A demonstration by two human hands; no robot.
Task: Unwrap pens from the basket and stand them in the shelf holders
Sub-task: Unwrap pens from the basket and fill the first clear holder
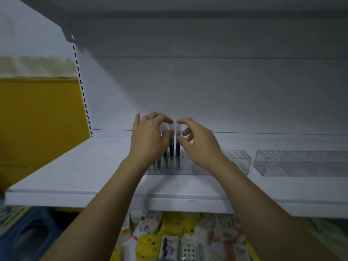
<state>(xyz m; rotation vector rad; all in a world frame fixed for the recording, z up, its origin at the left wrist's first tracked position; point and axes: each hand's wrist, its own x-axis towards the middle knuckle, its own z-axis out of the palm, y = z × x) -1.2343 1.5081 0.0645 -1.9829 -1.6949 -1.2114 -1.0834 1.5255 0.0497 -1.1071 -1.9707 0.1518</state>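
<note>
Head camera, nearest first: under the shelf lies a heap of small packets (169, 238), yellow and white, with a blue plastic container (28, 232) at the lower left. It may be the basket, but too little of it shows to tell.

Both bare forearms reach up and over the white shelf (75, 166). On it stands a clear holder (238, 161), a long block of holes, with a few pens (171, 146) upright in its left part, dark barrels under pale caps. The left hand (148, 137) has its fingers curled round the caps of these pens, with the thumb closed against one cap. The right hand (200, 146) pinches the end pen (178, 147) between forefinger and thumb at its cap, and the other fingers hang loose. That pen stands just beside the ones in the left hand, its foot in the holder.

By the look of it, the step in hand is seating the pens, with the unwrapping of this batch done. The next move calls for pressing each one straight down until it stands alone, then letting go gently so none tips its neighbour.

Further right sits a second holder (301, 162) with no pens showing in it. Behind it all rises the plain back panel (207, 91).
</note>
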